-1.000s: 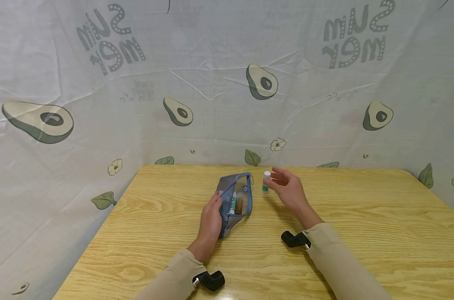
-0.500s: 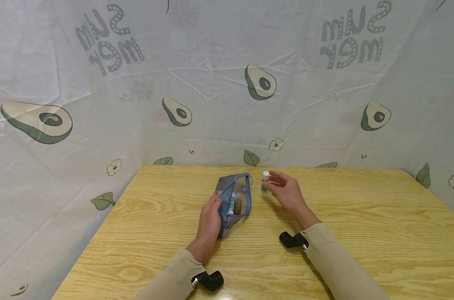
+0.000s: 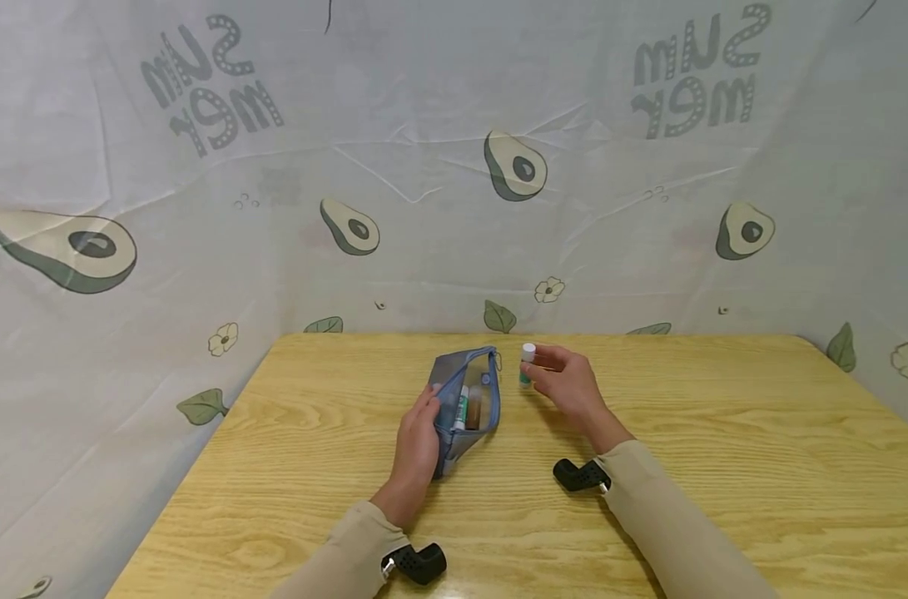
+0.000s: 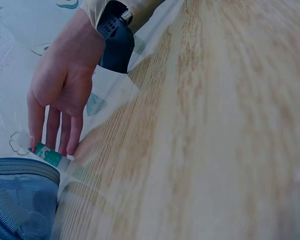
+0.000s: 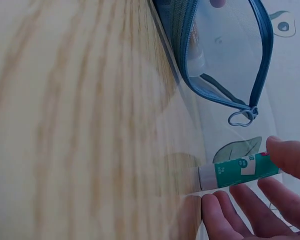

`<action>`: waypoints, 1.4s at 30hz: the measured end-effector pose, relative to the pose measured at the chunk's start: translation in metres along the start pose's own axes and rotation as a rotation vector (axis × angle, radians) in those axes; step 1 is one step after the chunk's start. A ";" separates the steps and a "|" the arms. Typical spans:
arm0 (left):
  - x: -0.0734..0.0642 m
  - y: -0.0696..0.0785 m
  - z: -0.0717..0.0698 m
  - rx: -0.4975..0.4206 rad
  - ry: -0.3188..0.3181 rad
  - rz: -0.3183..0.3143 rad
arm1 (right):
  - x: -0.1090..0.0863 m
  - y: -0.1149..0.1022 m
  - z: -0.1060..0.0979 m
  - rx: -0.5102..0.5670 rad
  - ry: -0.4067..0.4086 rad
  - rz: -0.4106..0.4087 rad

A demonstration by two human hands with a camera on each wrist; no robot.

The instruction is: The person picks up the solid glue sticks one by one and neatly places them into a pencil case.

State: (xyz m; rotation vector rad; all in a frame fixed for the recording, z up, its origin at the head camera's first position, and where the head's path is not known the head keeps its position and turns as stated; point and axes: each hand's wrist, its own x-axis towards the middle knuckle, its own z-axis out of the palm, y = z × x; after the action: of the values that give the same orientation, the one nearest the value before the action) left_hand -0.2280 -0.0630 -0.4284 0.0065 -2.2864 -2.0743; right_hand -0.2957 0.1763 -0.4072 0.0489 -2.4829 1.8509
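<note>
A glue stick with a green label and white ends stands upright on the wooden table's far half. My right hand pinches it between the thumb and fingers; the right wrist view shows the thumb across the upper part of the green glue stick. To its left is a blue mesh zip pouch, unzipped and gaping towards the right. My left hand grips the pouch's left side, fingertips at the rim, thumb hidden. Inside lie another green and white glue stick and a brownish tube-like item.
The wooden table extends around both hands. Behind it hangs a pale curtain printed with avocados, leaves and flowers. Each wrist carries a black camera mount that projects over the table.
My right hand's fingers have drawn in around the glue stick, which stays upright in place. The left hand still holds the pouch. The head view has shifted slightly.
</note>
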 end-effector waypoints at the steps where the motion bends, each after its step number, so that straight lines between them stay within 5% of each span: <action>1: 0.000 0.000 0.000 0.002 -0.001 0.000 | 0.000 -0.001 0.001 0.003 0.008 0.003; 22: 0.001 -0.001 0.001 -0.008 0.009 0.002 | -0.001 -0.007 0.007 -0.037 0.072 0.029; 42: 0.001 -0.002 0.001 -0.014 0.007 0.002 | -0.001 -0.018 0.002 -0.070 0.113 -0.067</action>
State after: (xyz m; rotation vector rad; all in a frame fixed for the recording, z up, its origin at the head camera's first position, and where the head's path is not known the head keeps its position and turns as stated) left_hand -0.2296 -0.0623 -0.4307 0.0110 -2.2674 -2.0862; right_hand -0.2935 0.1690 -0.3910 0.0241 -2.4361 1.6903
